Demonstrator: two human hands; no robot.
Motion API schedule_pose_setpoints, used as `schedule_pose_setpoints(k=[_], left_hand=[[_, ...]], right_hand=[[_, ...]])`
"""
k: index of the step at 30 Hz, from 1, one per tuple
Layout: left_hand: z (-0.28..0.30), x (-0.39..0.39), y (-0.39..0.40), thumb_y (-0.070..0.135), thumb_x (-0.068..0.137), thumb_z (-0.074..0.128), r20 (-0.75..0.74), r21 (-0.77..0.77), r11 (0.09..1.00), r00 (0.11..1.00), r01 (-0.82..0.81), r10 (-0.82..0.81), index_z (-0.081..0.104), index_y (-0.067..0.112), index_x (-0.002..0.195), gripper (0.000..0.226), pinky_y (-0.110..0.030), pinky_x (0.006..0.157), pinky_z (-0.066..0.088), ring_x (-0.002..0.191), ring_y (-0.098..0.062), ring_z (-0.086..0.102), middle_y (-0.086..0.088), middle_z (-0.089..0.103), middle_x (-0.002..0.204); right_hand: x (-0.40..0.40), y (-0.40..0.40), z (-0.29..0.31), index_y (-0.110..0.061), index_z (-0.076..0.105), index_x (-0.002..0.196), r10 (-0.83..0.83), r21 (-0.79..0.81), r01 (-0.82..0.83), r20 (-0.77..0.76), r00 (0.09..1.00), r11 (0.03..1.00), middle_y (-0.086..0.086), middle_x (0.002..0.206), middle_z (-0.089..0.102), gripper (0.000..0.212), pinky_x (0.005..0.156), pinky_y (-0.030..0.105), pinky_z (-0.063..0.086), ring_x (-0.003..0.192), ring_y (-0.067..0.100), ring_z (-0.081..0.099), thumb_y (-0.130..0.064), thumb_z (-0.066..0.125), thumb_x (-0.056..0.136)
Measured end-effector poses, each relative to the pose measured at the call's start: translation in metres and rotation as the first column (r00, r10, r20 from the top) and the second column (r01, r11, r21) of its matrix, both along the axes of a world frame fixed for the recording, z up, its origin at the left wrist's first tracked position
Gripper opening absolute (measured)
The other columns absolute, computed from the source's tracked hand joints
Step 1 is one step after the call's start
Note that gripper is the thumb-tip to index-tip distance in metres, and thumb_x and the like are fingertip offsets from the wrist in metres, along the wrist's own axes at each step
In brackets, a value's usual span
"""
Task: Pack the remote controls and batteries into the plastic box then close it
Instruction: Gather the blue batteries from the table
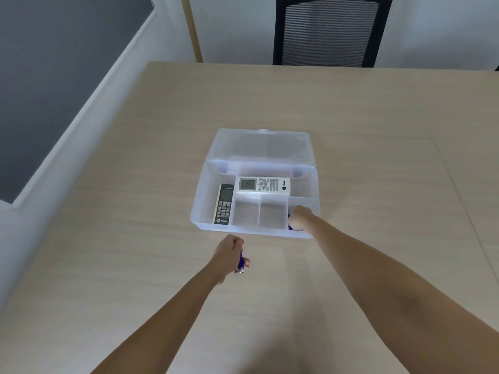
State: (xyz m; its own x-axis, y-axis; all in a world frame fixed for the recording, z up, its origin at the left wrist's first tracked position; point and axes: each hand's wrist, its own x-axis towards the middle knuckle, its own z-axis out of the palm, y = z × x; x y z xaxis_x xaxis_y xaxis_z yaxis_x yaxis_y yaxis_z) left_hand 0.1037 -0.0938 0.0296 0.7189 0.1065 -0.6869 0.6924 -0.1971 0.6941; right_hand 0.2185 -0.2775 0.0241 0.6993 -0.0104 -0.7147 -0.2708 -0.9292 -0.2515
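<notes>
A clear plastic box stands open on the table, its lid tilted back. Inside, a white remote lies across the far section and a dark remote lies lengthwise in the left section. My right hand reaches into the box's right front compartment, where blue batteries show under the fingers; whether it grips them is unclear. My left hand hovers just in front of the box, closed around blue batteries whose metal ends stick out.
The box sits mid-table on a light wooden table. A black mesh office chair stands behind the far edge. The table's left edge runs beside a white wall with a dark panel.
</notes>
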Motion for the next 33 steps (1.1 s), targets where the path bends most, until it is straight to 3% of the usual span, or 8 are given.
schedule_pose_setpoints(k=[4,9,11,14,20,25,31,33], left_hand=[[0.023,0.018,-0.008,0.006,0.100,0.037,-0.077,-0.277,0.953,0.992,-0.121,0.104,0.045,0.005,0.105,0.010,-0.038,0.066,0.049,0.060,-0.020,0.051,-0.010,0.050,0.082],[0.046,0.067,-0.029,-0.016,0.090,0.030,-0.098,-0.408,0.912,0.995,-0.051,0.011,0.045,0.006,0.112,0.035,-0.038,0.071,0.050,0.074,-0.022,0.057,-0.010,0.050,0.087],[0.049,0.084,-0.046,-0.020,0.089,0.027,-0.043,-0.367,0.930,0.997,0.037,-0.057,0.044,0.008,0.114,0.041,-0.035,0.069,0.048,0.077,-0.020,0.058,-0.009,0.050,0.087],[0.043,0.103,-0.083,-0.021,0.088,0.029,0.051,-0.247,0.944,0.976,0.217,-0.211,0.045,0.010,0.115,0.044,-0.029,0.062,0.042,0.081,-0.021,0.061,-0.007,0.049,0.088],[0.000,0.116,-0.145,-0.002,0.086,0.047,0.002,0.096,0.922,0.926,0.376,-0.378,0.054,0.010,0.107,0.025,-0.031,0.064,0.039,0.079,-0.022,0.046,-0.010,0.049,0.100],[-0.012,0.118,-0.156,0.009,0.092,0.031,-0.049,-0.112,0.987,0.992,-0.117,0.112,0.046,-0.004,0.128,0.041,-0.031,0.089,0.043,0.091,-0.019,0.043,-0.012,0.050,0.104],[0.022,0.094,-0.127,0.004,0.093,0.041,0.264,0.342,0.883,0.869,0.322,-0.419,0.047,0.003,0.122,0.030,-0.029,0.076,0.045,0.086,-0.024,0.050,-0.016,0.051,0.116],[0.019,0.094,-0.033,0.002,0.091,0.048,0.414,0.543,0.818,0.786,0.190,-0.458,0.050,0.006,0.128,0.037,-0.029,0.086,0.047,0.099,-0.023,0.055,-0.010,0.047,0.127]], right_hand=[[0.010,-0.004,-0.015,-0.004,0.057,0.074,-0.208,0.186,0.213,-0.046,0.977,0.959,0.018,0.085,0.061,0.016,0.081,0.038,0.057,0.073,0.028,0.059,0.000,0.047,0.085],[0.023,-0.031,0.021,-0.007,0.047,0.061,-0.218,0.178,0.161,0.372,0.902,0.971,0.015,0.068,0.053,0.023,0.065,0.030,0.043,0.069,0.034,0.050,0.005,0.049,0.080],[0.025,-0.051,0.024,0.000,0.059,0.090,-0.306,0.239,0.211,0.500,0.810,0.948,0.020,0.092,0.063,0.010,0.075,0.037,0.049,0.088,0.036,0.058,-0.001,0.056,0.081],[0.025,-0.069,0.014,0.006,0.060,0.093,-0.413,0.322,0.318,0.294,0.862,0.892,0.020,0.091,0.065,0.022,0.081,0.044,0.057,0.086,0.034,0.064,-0.006,0.065,0.076],[0.031,-0.076,0.014,0.007,0.062,0.104,-0.628,0.513,0.561,-0.054,0.777,0.650,0.023,0.107,0.063,0.025,0.033,0.026,0.054,0.082,0.036,0.069,0.009,0.066,0.080],[0.033,-0.080,0.012,0.003,0.062,0.108,-0.630,0.537,0.576,-0.104,0.770,0.616,0.027,0.116,0.062,0.033,0.061,0.045,0.063,0.089,0.042,0.070,0.003,0.072,0.077],[0.037,-0.078,0.015,0.002,0.060,0.111,-0.628,0.557,0.568,-0.104,0.771,0.606,0.023,0.118,0.062,0.037,0.077,0.047,0.060,0.092,0.043,0.069,0.001,0.073,0.077],[0.064,-0.004,0.021,0.003,0.059,0.116,-0.522,0.598,0.467,-0.094,0.848,0.652,0.023,0.112,0.063,0.041,0.085,0.051,0.057,0.099,0.041,0.068,-0.001,0.073,0.078]])
